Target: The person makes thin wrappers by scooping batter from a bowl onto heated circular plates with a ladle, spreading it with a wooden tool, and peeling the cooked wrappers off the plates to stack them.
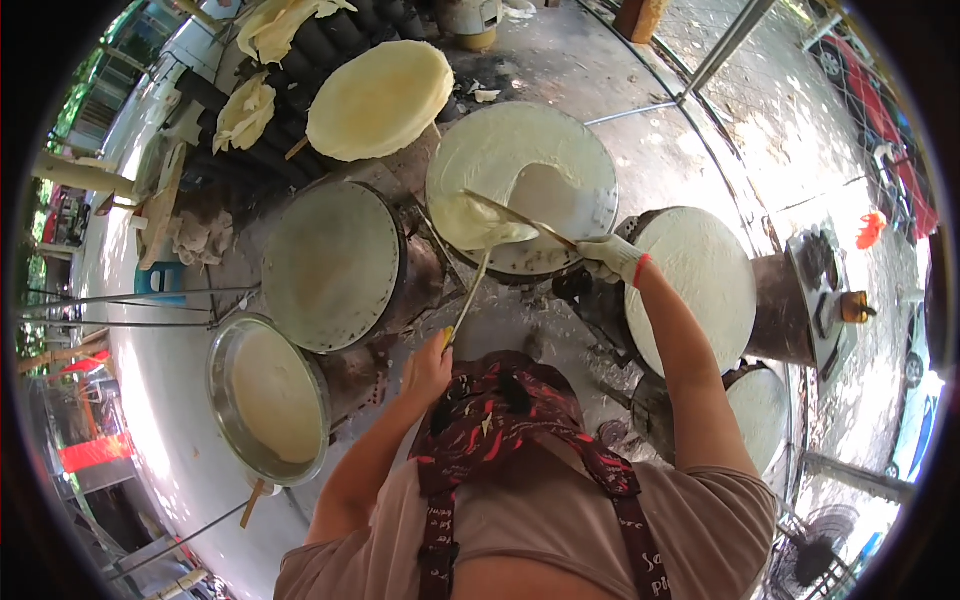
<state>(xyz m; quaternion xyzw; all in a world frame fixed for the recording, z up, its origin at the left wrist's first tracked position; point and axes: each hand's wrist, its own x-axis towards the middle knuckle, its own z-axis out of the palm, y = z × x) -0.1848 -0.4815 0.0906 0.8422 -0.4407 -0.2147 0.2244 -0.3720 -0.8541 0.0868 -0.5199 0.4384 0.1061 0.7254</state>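
Observation:
In front of me a round griddle [590, 165] carries a pale, wet layer of batter [480, 135], with a bare curved patch toward its middle. My right hand [612, 258], in a white glove with a red cuff, grips a flat, thin-bladed spreader [518, 217] that slants across the near part of this griddle. Thick batter is heaped beside the blade. My bare left hand [430, 368] is closed around the handle of a long ladle [470, 297], which has yellow near the grip. The ladle's bowl end is at the heap, coated with batter, close to the spreader.
Other griddles stand at the left [335, 265], at the right [690, 290], the latter coated pale, and at the lower right [757, 410]. A metal basin [322, 430] of batter is at my left. Thin round flatbreads [380, 100] are stacked beyond, near black cylinders [312, 40].

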